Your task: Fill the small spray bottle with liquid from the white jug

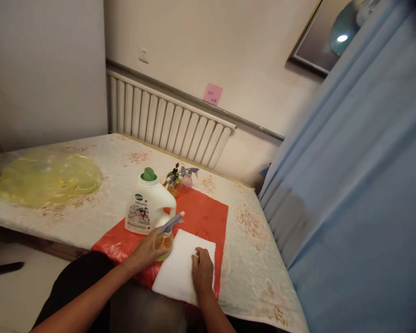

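My left hand point(148, 249) is wrapped round a small spray bottle point(165, 240) with a grey trigger head, just in front of a large white jug point(149, 208) with a green spout. Over the right part of a white cloth point(182, 268) is my right hand point(203, 270), its fingers curled; whether anything is between them is too small to tell. Cloth, jug and spray bottle are on a red plastic sheet point(208, 212). More spray bottles point(186, 181) stand in a cluster behind the jug, at the sheet's back edge.
A flower-patterned tablecloth point(249, 222) covers the table. Crumpled yellow plastic point(48, 178) with a green ring-shaped item point(87, 186) lies at the left. Behind are a radiator point(166, 118) and a wall with a pink note point(213, 94); a blue curtain point(350, 175) hangs at the right.
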{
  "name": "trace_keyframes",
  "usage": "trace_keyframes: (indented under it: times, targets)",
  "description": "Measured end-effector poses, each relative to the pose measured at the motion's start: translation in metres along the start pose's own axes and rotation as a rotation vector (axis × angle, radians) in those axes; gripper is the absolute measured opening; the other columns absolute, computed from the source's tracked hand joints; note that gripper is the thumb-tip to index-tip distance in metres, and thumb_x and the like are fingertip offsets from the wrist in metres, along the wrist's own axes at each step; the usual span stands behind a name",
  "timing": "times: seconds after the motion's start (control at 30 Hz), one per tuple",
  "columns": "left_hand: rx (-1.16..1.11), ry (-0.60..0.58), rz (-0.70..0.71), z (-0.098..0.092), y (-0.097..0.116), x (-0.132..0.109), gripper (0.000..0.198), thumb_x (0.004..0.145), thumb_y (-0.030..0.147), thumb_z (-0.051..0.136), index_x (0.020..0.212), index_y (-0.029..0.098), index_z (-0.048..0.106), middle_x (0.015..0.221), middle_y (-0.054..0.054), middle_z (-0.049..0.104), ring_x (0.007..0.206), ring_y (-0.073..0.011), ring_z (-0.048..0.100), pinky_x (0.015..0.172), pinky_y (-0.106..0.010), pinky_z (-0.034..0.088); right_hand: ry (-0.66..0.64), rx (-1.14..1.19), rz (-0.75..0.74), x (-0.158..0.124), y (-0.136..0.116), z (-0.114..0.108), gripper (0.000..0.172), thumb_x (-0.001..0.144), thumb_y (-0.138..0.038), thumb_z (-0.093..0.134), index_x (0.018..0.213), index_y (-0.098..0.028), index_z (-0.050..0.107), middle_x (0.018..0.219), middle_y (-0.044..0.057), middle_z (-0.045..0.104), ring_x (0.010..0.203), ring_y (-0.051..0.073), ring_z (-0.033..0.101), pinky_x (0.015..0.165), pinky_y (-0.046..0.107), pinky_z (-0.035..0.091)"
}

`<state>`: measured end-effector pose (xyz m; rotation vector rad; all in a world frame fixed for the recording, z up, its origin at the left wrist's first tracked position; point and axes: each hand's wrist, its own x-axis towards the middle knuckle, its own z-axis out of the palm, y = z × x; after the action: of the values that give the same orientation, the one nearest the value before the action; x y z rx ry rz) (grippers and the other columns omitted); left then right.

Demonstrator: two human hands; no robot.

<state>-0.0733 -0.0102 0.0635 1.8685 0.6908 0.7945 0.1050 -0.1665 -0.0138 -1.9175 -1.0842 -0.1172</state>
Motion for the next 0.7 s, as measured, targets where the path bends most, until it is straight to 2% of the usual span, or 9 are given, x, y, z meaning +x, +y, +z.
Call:
trace_keyframes:
  times: [0.27,0.37,0.53,0.7]
  targets:
    - [0.262,0.063,0.013,0.004,-0.010,0.002,0.052,0.069,0.029,0.064,0.118,0.018,0.056,0.113,-0.010,0.069,0.107,-0.0287,0.062,0.096,-0.042,0.047,-0.003,-0.073,-0.082,-0.001,0.001,0.000,0.021,0.084,-0.011,0.050,0.100,-0.020,0.061,0.092,0.006,0.064,0.087,0.022,0.061,0.079,0.034,0.051]
    - [0.304,0.097,-0.003,0.002,-0.008,0.003,0.047,0.069,0.030,0.064,0.114,0.019,0.058,0.108,-0.008,0.070,0.103,-0.0282,0.064,0.094,-0.040,0.049,0.005,-0.091,-0.102,-0.002,0.000,-0.001,0.020,0.084,-0.010,0.050,0.099,-0.020,0.061,0.092,0.006,0.063,0.088,0.022,0.061,0.079,0.035,0.051]
    - [0.368,0.084,-0.019,-0.003,-0.003,0.003,0.052,0.068,0.034,0.064,0.117,0.017,0.056,0.111,-0.010,0.069,0.105,-0.0299,0.064,0.095,-0.042,0.048,0.023,-0.107,-0.128,-0.002,-0.002,-0.003,0.021,0.085,-0.009,0.048,0.097,-0.020,0.061,0.091,0.006,0.063,0.086,0.021,0.060,0.078,0.034,0.051]
    - [0.370,0.076,0.029,0.001,0.005,0.003,0.053,0.067,0.032,0.067,0.118,0.023,0.057,0.114,-0.008,0.068,0.109,-0.0297,0.062,0.096,-0.042,0.047,0.032,-0.107,-0.127,-0.001,-0.004,-0.004,0.021,0.083,-0.007,0.048,0.094,-0.020,0.061,0.089,0.005,0.062,0.084,0.020,0.060,0.076,0.033,0.051]
